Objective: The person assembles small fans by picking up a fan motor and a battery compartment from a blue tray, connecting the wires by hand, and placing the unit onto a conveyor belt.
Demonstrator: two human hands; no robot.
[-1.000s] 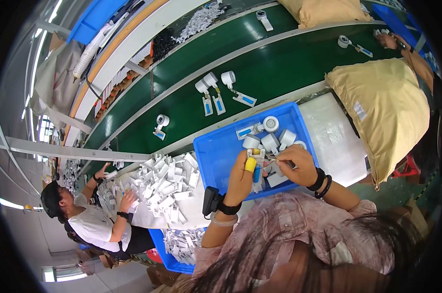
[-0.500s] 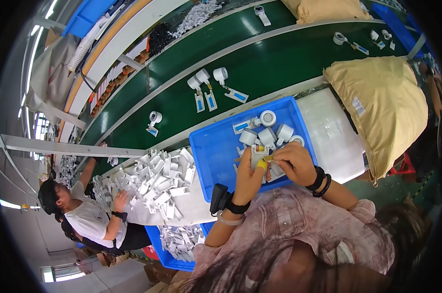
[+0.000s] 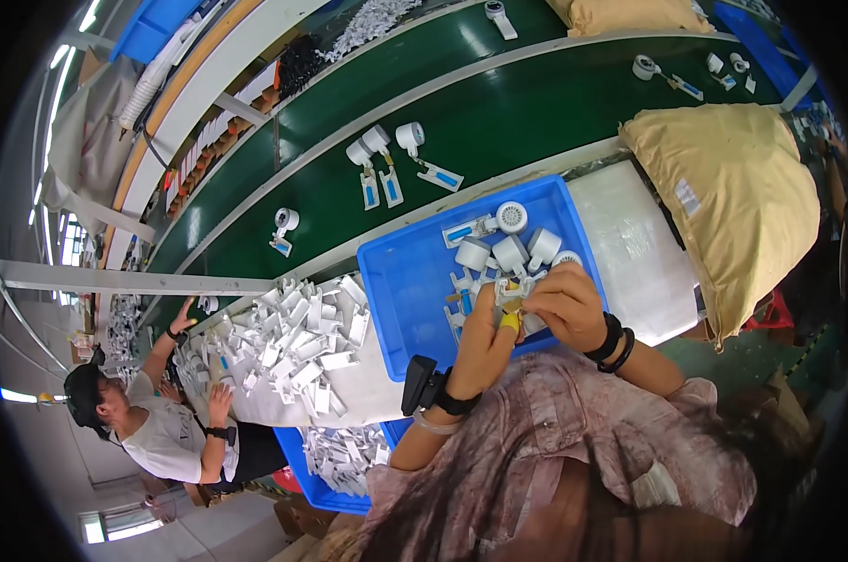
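My left hand [image 3: 481,351] and my right hand [image 3: 566,307] meet over the near right part of a blue tray [image 3: 396,281]. Fingers of both are closed around a white plastic part [image 3: 509,288], largely covered by them. A small brownish-yellow strip [image 3: 512,305] shows at the fingertips, and a bright yellow patch [image 3: 510,320] sits by the left fingers; I cannot tell whether it is a finger wrap. Just beyond my hands, white round-headed units [image 3: 510,253] crowd the tray. One with a grilled face [image 3: 512,217] lies beside a white handle holding a blue cell [image 3: 461,233].
Left of the tray is a heap of white plastic shells [image 3: 302,342], with another blue bin of shells [image 3: 344,459] below. Similar units [image 3: 377,150] lie on the green conveyor [image 3: 321,187]. A large tan sack [image 3: 723,206] stands right. A co-worker [image 3: 152,421] works at far left.
The white part between my hands has tipped lower, and my fingers have closed further over it. The co-worker has raised one hand toward the conveyor. The whole view has shifted slightly.
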